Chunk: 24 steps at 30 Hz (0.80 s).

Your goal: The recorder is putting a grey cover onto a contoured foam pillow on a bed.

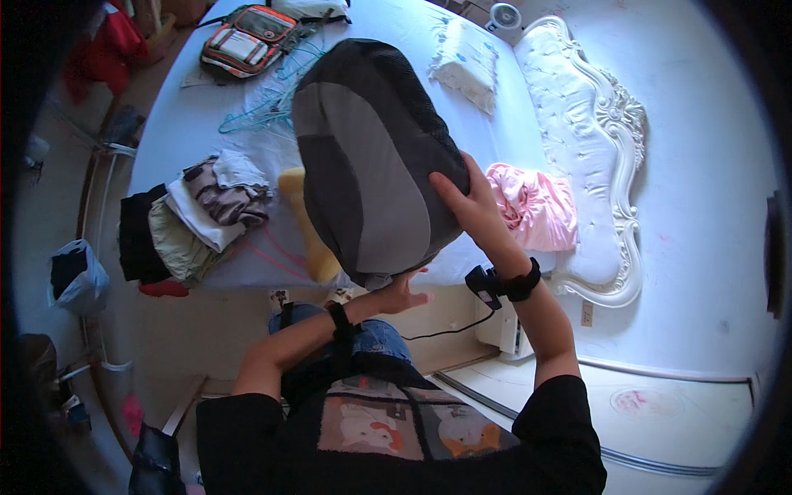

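Observation:
A bulky grey and black fabric item (371, 167), with mesh along its upper right edge, is held up above the bed; I cannot tell if it is a bag or a cushion. My right hand (461, 195) grips its right side, thumb on the face towards me. Under its lower edge is my left hand (399, 297), its thumb spread out to the right and its other fingers partly hidden by the item. Behind it, a yellow soft object (309, 238) lies partly covered on the bed.
On the white-sheeted bed (185, 130) are a pile of folded clothes (204, 213), tangled turquoise cords or hangers (260, 117), an orange-trimmed backpack (250, 40), a white pillow (465, 65) and bunched pink fabric (535, 207). A carved headboard (619, 124) stands right. A lined bin (79, 278) is at left.

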Each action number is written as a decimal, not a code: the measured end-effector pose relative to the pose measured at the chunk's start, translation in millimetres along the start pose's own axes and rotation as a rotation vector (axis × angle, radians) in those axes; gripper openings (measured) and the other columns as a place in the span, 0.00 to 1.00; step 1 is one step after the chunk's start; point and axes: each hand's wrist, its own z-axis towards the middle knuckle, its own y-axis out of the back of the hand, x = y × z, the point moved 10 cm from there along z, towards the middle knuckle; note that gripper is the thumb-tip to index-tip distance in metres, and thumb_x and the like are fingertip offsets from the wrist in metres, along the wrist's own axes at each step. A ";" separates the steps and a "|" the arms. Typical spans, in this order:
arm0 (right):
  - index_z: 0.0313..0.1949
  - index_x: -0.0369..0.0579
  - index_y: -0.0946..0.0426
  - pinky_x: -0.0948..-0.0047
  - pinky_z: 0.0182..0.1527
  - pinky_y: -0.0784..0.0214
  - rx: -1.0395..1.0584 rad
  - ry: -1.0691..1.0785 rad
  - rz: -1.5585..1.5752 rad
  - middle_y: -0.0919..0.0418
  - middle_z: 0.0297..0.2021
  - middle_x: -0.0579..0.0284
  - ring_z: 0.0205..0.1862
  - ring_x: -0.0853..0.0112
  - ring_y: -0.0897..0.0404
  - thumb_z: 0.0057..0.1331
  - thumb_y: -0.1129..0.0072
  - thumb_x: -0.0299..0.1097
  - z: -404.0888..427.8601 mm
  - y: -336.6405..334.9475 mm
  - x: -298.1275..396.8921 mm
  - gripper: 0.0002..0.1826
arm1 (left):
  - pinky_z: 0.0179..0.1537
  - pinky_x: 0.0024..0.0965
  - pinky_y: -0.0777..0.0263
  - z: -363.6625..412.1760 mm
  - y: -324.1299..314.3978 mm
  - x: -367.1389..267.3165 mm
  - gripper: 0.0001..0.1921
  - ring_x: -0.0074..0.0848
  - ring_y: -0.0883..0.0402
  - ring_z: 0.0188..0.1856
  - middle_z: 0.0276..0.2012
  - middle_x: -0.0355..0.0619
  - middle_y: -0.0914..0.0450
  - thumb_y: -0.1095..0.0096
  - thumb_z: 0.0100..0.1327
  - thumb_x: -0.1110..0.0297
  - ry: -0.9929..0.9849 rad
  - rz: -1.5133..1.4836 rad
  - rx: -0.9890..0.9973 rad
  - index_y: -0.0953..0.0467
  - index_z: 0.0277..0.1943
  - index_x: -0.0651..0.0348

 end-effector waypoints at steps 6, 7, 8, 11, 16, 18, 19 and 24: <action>0.59 0.38 0.43 0.72 0.52 0.39 0.183 -0.188 0.358 0.33 0.51 0.50 0.52 0.69 0.33 0.56 0.41 0.52 22.3 -5.5 -10.7 0.40 | 0.65 0.45 0.56 -12.7 27.0 -92.1 0.47 0.31 0.62 0.70 0.69 0.44 0.59 0.37 0.52 0.50 -0.173 -0.384 0.192 0.59 0.68 0.51; 0.59 0.38 0.43 0.72 0.52 0.39 0.187 -0.175 0.364 0.33 0.51 0.50 0.52 0.69 0.33 0.56 0.41 0.52 21.7 -3.3 -23.7 0.40 | 0.65 0.45 0.55 -12.8 30.0 -95.6 0.48 0.31 0.61 0.70 0.69 0.44 0.59 0.37 0.51 0.48 -0.116 -0.345 0.231 0.59 0.68 0.51; 0.59 0.39 0.43 0.69 0.53 0.40 0.215 -0.268 0.524 0.33 0.53 0.54 0.54 0.68 0.34 0.59 0.45 0.52 11.7 -8.7 -50.8 0.37 | 0.65 0.45 0.55 -12.1 36.6 -93.3 0.48 0.31 0.61 0.70 0.69 0.44 0.59 0.37 0.51 0.48 -0.117 -0.332 0.226 0.59 0.68 0.51; 0.63 0.52 0.46 0.54 0.57 0.44 0.352 -0.454 0.684 0.37 0.58 0.64 0.61 0.66 0.41 0.63 0.56 0.58 -30.8 -32.5 -85.0 0.35 | 0.64 0.41 0.55 -24.4 36.3 -74.1 0.44 0.33 0.59 0.69 0.69 0.42 0.58 0.41 0.57 0.57 0.005 -0.349 0.326 0.61 0.69 0.52; 0.64 0.56 0.48 0.45 0.57 0.47 0.505 -0.898 0.933 0.40 0.57 0.55 0.60 0.62 0.43 0.59 0.55 0.65 -112.3 -72.4 -147.3 0.40 | 0.65 0.49 0.56 -62.5 5.5 -21.1 0.50 0.41 0.60 0.69 0.69 0.46 0.62 0.43 0.53 0.40 0.258 -0.603 0.522 0.66 0.68 0.48; 0.61 0.52 0.44 0.43 0.59 0.49 0.514 -1.018 1.018 0.43 0.58 0.55 0.60 0.60 0.42 0.59 0.54 0.63 -132.7 -84.7 -154.6 0.38 | 0.66 0.50 0.58 -70.8 -5.2 -40.4 0.49 0.42 0.61 0.69 0.69 0.47 0.62 0.45 0.54 0.39 0.281 -0.720 0.600 0.67 0.68 0.47; 0.60 0.51 0.43 0.43 0.59 0.48 0.550 -1.015 1.028 0.44 0.59 0.54 0.60 0.58 0.42 0.60 0.54 0.63 -135.0 -88.6 -155.5 0.37 | 0.66 0.51 0.60 -74.9 -11.9 -55.6 0.49 0.44 0.61 0.69 0.69 0.47 0.63 0.47 0.54 0.38 0.286 -0.848 0.665 0.68 0.68 0.47; 0.57 0.49 0.41 0.54 0.48 0.29 0.436 -1.027 1.017 0.41 0.55 0.54 0.52 0.57 0.33 0.61 0.45 0.47 -121.6 -80.8 -177.1 0.29 | 0.66 0.39 0.58 -79.5 -3.9 -44.7 0.39 0.34 0.58 0.70 0.69 0.45 0.60 0.45 0.60 0.49 0.638 -1.009 0.651 0.57 0.68 0.48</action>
